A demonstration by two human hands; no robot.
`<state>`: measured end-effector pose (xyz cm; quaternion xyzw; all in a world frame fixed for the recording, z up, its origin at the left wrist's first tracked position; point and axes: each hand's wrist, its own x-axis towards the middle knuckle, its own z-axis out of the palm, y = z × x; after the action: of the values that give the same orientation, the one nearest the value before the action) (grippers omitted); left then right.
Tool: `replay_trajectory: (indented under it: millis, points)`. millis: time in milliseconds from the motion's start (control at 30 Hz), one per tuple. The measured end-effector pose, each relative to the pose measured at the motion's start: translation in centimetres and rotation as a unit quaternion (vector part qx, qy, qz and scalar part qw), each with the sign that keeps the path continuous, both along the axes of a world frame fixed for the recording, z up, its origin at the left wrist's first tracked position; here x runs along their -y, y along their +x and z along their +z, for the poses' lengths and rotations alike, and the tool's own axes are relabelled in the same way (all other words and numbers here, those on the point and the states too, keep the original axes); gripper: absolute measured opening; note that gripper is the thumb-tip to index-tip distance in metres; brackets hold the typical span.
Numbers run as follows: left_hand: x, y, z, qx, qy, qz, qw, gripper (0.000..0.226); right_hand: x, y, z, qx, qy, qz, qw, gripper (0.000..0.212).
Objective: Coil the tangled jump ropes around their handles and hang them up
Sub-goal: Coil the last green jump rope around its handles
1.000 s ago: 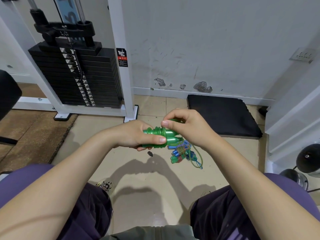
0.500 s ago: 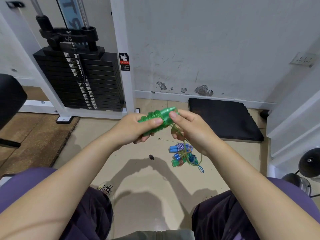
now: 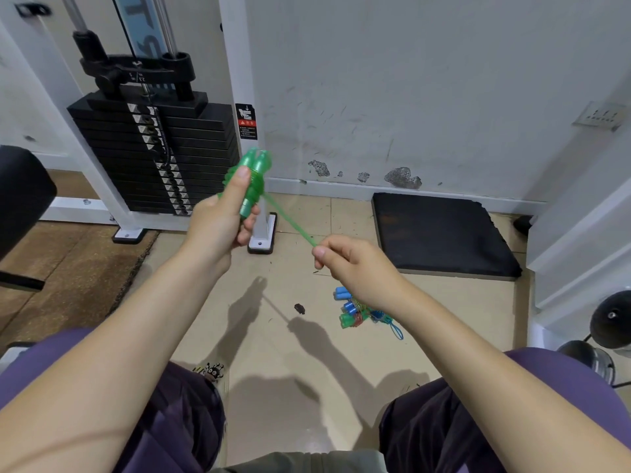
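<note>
The 2 green handles (image 3: 252,186) are gripped together, tilted upright, in the left hand (image 3: 218,223), its fingers curled round them and the thumb pressed along their side. The green rope (image 3: 290,221) is pinched taut by the fingers of the right hand (image 3: 351,264), down and to the right of the handles. The next turn is best laid snug against the turns already on the handles, with the tension kept so nothing slackens. More ropes (image 3: 358,310) lie bundled on the floor (image 3: 273,353) under the right forearm. Compared with 0.5 s ago, the handles have been raised and the right hand drawn away from them, stretching the rope straight.
</note>
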<state>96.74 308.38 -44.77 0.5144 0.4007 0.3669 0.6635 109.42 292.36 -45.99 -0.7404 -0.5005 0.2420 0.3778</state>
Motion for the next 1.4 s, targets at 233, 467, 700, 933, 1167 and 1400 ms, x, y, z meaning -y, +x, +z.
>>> replay_trajectory:
  millis: [233, 467, 700, 933, 1167, 1400]
  points:
    - [-0.5, -0.1, -1.3, -0.234, 0.138, -0.102, 0.957, 0.05, 0.5, 0.0, 1.2, 0.176, 0.125, 0.029, 0.976, 0.023]
    - [1.8, 0.1, -1.8, -0.302, 0.096, -0.475, 0.821, 0.069, 1.0, 2.8, 1.6, 0.141, 0.159, -0.008, 0.977, 0.024]
    - [3.6, 0.3, -0.6, -0.25, 0.163, -0.519, 0.801, 0.047, 0.7, 2.1, 0.7, -0.042, 0.065, -0.024, 0.997, 0.029]
    - [3.7, 0.2, -1.4, -0.242, 0.148, -0.49, 0.824, 0.041, 0.4, 1.8, 0.0, 0.05, 0.085, -0.045, 0.994, 0.024]
    - [4.1, 0.1, -1.3, -0.205, 0.126, -0.492, 0.837, 0.046, -0.4, 0.4, -0.4, 0.085, 0.065, -0.033, 0.994, 0.02]
    - [3.4, -0.3, -0.8, -0.188, 0.164, -0.462, 0.851, 0.028, 0.4, 1.8, 0.3, -0.153, 0.037, -0.027, 0.987, 0.026]
